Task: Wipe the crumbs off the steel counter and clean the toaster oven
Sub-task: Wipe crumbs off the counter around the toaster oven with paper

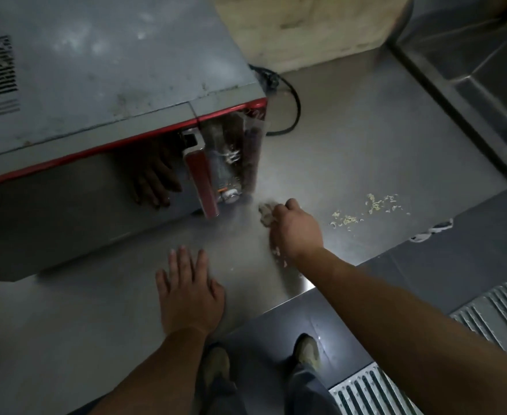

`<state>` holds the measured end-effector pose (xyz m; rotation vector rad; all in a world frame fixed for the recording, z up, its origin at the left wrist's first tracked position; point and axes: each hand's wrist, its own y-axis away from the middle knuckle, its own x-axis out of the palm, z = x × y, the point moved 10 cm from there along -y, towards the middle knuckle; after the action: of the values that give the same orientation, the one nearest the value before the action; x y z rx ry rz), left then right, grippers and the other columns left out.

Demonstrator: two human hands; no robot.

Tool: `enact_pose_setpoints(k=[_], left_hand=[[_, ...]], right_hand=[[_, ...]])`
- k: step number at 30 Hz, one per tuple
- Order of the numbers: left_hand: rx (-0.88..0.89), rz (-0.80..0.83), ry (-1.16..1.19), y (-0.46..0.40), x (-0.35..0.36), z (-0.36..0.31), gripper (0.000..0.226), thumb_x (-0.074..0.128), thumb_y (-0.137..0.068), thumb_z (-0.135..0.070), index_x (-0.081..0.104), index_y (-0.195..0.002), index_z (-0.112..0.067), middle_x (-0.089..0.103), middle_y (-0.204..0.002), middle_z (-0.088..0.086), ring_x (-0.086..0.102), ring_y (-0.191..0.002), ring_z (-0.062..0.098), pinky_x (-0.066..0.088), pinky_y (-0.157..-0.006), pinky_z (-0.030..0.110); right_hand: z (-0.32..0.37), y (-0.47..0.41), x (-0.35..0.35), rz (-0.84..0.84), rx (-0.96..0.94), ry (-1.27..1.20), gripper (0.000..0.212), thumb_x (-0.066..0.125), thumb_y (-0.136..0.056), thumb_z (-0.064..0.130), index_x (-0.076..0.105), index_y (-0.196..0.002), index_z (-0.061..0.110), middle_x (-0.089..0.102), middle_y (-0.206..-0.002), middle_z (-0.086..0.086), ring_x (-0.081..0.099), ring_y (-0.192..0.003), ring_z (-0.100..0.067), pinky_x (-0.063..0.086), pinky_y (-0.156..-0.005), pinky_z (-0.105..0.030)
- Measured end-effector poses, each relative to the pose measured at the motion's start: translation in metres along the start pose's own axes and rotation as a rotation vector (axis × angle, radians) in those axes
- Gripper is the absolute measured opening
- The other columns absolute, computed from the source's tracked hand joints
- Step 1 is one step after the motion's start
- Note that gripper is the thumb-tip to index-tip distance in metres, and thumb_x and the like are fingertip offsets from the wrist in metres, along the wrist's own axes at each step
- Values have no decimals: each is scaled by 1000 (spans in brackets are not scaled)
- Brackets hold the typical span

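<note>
The grey toaster oven (102, 85) with a red trim fills the upper left of the steel counter (351, 139). Its glass door mirrors a hand. My right hand (294, 232) grips a crumpled grey cloth (265, 212) on the counter, just right of the oven's front corner. A patch of pale crumbs (369, 209) lies to the right of that hand, near the counter's front edge; a few more sit by my wrist. My left hand (189, 290) lies flat on the counter in front of the oven, fingers spread, holding nothing.
A black power cord (294, 106) loops behind the oven's right side. A pale wooden box (303, 28) stands at the back. A steel sink (485, 85) is at the far right. Below the counter edge are a dark floor, metal drain grates (497, 313) and my shoes.
</note>
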<state>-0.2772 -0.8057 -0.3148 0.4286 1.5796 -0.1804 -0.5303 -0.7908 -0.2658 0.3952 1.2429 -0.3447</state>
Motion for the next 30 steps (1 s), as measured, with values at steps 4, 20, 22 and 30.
enact_pose_setpoints(k=[4,20,22,30], left_hand=[[26,-1,-49,-3,-4,-9,69,28,-90,-46,37,-151,-16,22,-161,15,12,-150,32,15,-117,56],[133,-5,83,-68,-24,-110,69,23,-97,-56,19,-157,-22,11,-164,12,-1,-152,27,4,-121,52],[122,21,71,-71,-19,-105,70,20,-97,-58,17,-157,-23,8,-165,11,-1,-152,27,6,-121,52],[58,53,73,-83,-7,-100,69,19,-96,-59,8,-157,-29,10,-164,11,-1,-151,28,4,-120,56]], right_hand=[[-25,-13,-34,-161,109,-221,20,56,-90,20,64,-106,12,55,-106,-11,60,-82,-40,48,-69,-39],[-122,-108,-70,-151,237,-197,33,56,-90,18,69,-121,16,53,-123,-12,59,-104,-35,42,-95,-29],[-112,-115,-49,-80,218,-190,31,57,-91,19,69,-119,17,53,-124,-11,59,-107,-33,41,-96,-27],[-45,-50,-6,-31,-78,-138,32,63,-75,6,66,-107,12,59,-109,-12,56,-95,-35,46,-78,-33]])
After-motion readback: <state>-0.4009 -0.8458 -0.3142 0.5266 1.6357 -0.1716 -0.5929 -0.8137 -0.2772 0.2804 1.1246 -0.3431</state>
